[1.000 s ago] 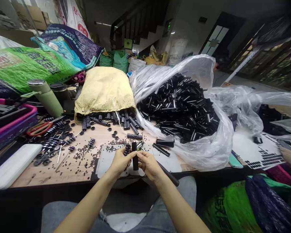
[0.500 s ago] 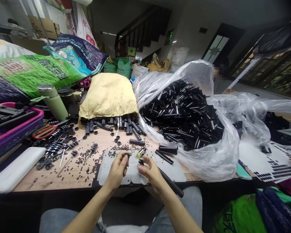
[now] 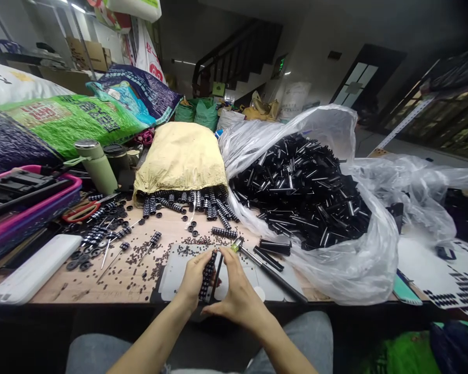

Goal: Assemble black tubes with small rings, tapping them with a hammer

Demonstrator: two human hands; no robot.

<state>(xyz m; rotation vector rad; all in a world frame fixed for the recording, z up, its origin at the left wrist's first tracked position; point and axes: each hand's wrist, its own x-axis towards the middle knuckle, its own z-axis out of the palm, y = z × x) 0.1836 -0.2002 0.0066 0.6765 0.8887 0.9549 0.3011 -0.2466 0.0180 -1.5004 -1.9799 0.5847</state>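
1. Our left hand [image 3: 190,282] grasps one dotted roller [image 3: 206,280], held nearly upright along the fingers.
2. Our right hand [image 3: 242,296] arches around one black strip [image 3: 218,269], fingertips at its top and thumb low down; we cannot tell whether it grips firmly.
3. So the roller and strip stand side by side between our two hands, over a pale sheet [image 3: 173,272] on the table [image 3: 81,288].
4. Just past our right hand we have one long tool [image 3: 275,274], lying aslant, its far end yellow-green, and near it two loose black pieces [image 3: 268,258].
5. Beyond our fingertips lies one lone spare roller [image 3: 224,232].
6. To our left we see one pair of red-handled scissors [image 3: 81,212] and scattered tiny rings [image 3: 156,265], too many to count.
7. Farthest out sit one yellow sack [image 3: 181,156], rollers filling its mouth, and one clear bag [image 3: 335,283] heaped with uncountable black pieces.
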